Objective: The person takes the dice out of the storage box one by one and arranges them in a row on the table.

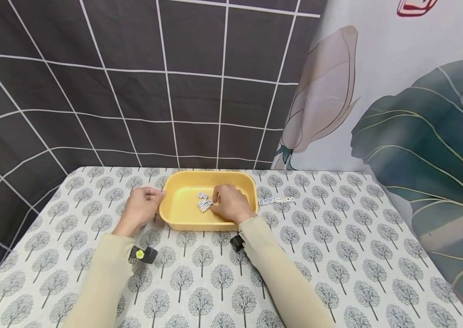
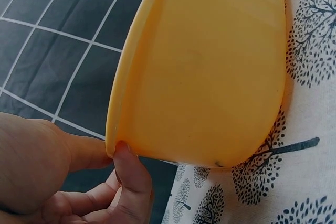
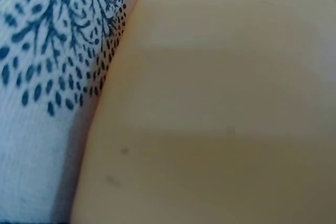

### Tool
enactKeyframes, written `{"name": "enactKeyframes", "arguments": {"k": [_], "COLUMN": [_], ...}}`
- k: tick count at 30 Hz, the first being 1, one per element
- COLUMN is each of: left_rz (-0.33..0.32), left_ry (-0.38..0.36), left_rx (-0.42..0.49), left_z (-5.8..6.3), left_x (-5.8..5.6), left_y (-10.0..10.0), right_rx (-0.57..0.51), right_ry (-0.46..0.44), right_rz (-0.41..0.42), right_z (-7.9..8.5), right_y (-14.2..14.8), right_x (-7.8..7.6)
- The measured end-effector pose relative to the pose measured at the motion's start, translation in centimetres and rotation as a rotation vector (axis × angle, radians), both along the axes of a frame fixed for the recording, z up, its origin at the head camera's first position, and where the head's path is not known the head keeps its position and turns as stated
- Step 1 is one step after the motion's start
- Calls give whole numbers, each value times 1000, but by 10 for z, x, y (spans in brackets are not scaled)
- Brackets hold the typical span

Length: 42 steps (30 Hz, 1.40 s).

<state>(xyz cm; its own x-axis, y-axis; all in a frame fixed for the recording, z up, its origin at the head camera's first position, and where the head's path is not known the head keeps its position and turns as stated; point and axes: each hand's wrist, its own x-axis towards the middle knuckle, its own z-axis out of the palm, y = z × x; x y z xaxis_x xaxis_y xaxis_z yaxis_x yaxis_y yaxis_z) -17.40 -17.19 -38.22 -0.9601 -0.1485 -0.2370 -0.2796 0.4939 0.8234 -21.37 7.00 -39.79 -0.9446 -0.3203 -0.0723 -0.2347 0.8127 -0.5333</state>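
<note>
A dark backdrop (image 1: 194, 41) ruled with white grid lines rises behind the worktop (image 1: 256, 278); to its right hangs a pale curtain (image 1: 379, 41) printed with large pinkish and blue-green plant shapes. A whitish cloth with rows of dark, speckled trees covers the worktop.

Two arms in cream sleeves (image 1: 284, 273) reach forward, each with a small black device at the wrist; the left device (image 1: 143, 255) carries a round yellow-green spot.

Between the hands, towards the far side of the worktop, sits a yellow basin (image 1: 190, 226), an oblong with rounded corners, smooth walls and a slim rim. It stands upright on its base. The left wrist view shows a small dark mark low on its outer wall, and the right wrist view, filled mostly by that wall, shows faint specks.

The right hand (image 1: 231, 202) is down inside the basin, its fingers bent towards the contents; whether they grip a piece cannot be told. The left hand (image 1: 143, 205) pinches the rim at the basin's left end, thumb against one side and a finger against the other.

Outside, a narrow row of spotted pieces (image 1: 276, 200) lies on the worktop, running rightward from just beside the basin's right end. They are white with blue and red markings.

Smallest are the loose pieces (image 1: 204, 206) on the basin floor, white little blocks with coloured dots, bunched near the middle just left of the right hand's fingers. Their exact number is too small to tell.
</note>
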Motion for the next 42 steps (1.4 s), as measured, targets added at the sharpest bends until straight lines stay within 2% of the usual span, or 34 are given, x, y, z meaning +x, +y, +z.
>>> {"name": "enactKeyframes", "arguments": {"k": [7,17,24,42], "left_rz": [1,-5,-9,-10], "left_ry": [-4,-4,-1,7], "left_rx": [-5,8,11,25], "left_z": [1,2,1,0], "left_x": [0,0,2,1], "left_y": [0,0,0,-1], "right_rx": [-37,-24,-19,-75], "right_ry": [-17,-13,-22,-27], "right_rz": [48,9,12,67], "right_z": [0,0,0,15], "right_y": [0,1,1,11], "right_x": [-1,-2,-1,-4]}}
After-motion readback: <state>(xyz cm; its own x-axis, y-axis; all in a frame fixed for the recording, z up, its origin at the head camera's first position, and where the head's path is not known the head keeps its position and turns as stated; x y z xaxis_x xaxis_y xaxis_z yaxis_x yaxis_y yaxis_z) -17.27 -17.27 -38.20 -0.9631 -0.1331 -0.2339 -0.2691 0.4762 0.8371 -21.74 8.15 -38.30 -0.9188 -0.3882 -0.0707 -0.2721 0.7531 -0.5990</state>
